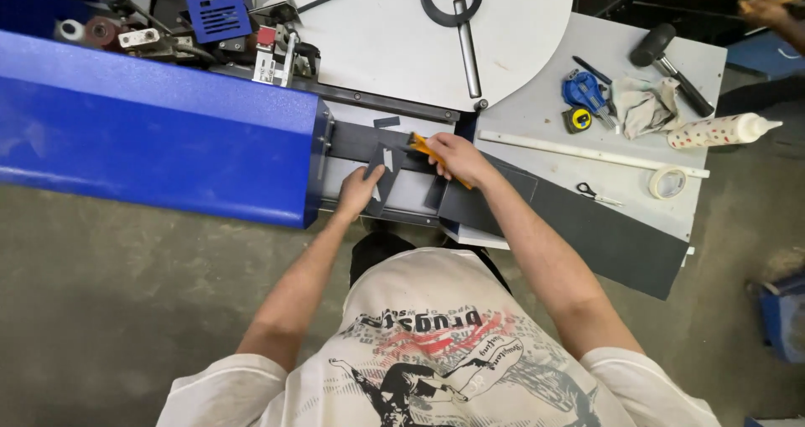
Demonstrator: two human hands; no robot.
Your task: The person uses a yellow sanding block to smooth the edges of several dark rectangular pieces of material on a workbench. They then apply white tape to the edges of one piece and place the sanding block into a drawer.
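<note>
On the surface (pixel 537 113), the scissors (pixel 597 195) lie just left of the tape roll (pixel 667 181), with the mallet (pixel 671 54) behind both.

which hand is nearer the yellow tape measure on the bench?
Right. The right hand, gripping an orange-handled knife, sits just below-left of the tape measure. The left hand presses a dark strip farther left.

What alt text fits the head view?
Seen from above, a person's left hand presses a dark strip at a blue machine, while the right hand holds an orange knife. Tools lie on the grey table.
</note>
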